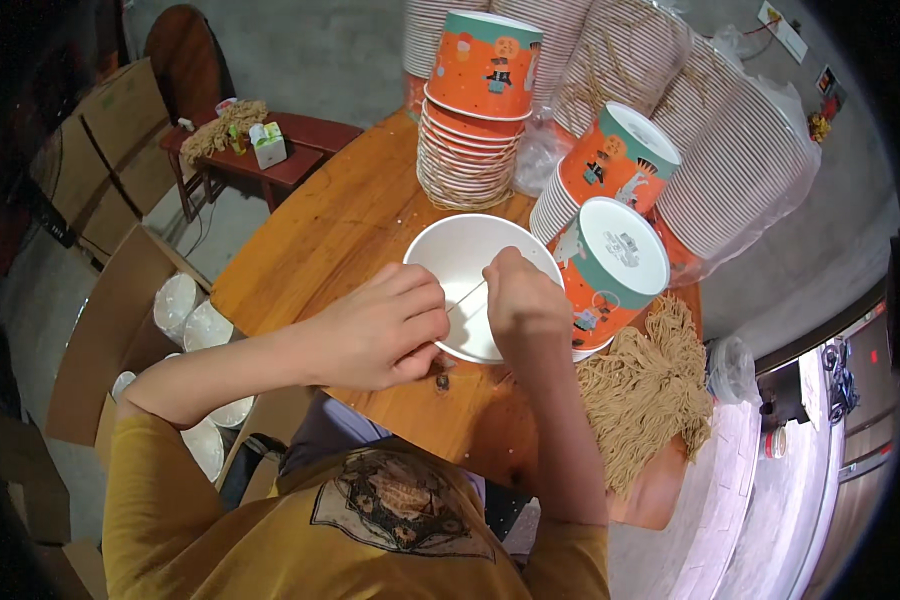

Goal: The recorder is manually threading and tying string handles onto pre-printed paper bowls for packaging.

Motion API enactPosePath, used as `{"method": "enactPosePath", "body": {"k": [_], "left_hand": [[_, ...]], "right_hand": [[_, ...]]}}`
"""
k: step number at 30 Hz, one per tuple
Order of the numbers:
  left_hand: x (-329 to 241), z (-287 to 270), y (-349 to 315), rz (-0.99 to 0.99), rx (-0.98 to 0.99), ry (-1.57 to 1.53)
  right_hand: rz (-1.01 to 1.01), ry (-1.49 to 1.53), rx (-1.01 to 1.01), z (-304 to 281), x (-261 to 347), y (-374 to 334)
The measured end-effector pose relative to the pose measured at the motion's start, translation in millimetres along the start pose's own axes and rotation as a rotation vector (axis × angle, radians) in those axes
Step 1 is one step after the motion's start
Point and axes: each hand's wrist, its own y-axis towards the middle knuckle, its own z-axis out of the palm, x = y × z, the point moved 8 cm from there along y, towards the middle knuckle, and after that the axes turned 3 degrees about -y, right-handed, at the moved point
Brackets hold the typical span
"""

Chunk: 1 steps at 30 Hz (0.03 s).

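Note:
A white-lined paper bucket (pixel 440 245) stands on the wooden table in front of me, its open mouth facing up. Across the mouth runs a thin, light cord (pixel 467 297), stretched between my two hands. My left hand (pixel 395 325) is closed at the bucket's left rim, with its fingertips bent over the edge onto the cord. Over the right part of the opening, my right hand (pixel 523 305) pinches the cord's other end. My knuckles hide both cord ends. To the right of the bucket lies a bundle of tan cords (pixel 650 385).
Orange-and-green paper buckets stand upside down in a stack (pixel 485 75) with cord handles. More printed buckets (pixel 625 245) lean at the right, before plastic-wrapped bucket stacks (pixel 740 170). A cardboard box (pixel 105 330) holding white buckets sits at left. A red bench (pixel 295 145) stands behind.

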Motion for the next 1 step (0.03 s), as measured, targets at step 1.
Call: {"method": "enactPosePath", "body": {"k": [1], "left_hand": [[4.2, 4.3, -2.1, -0.027, 0.05, -0.008]], "right_hand": [[0.009, -0.001, 0.011, 0.4, 0.8, 0.4]]}}
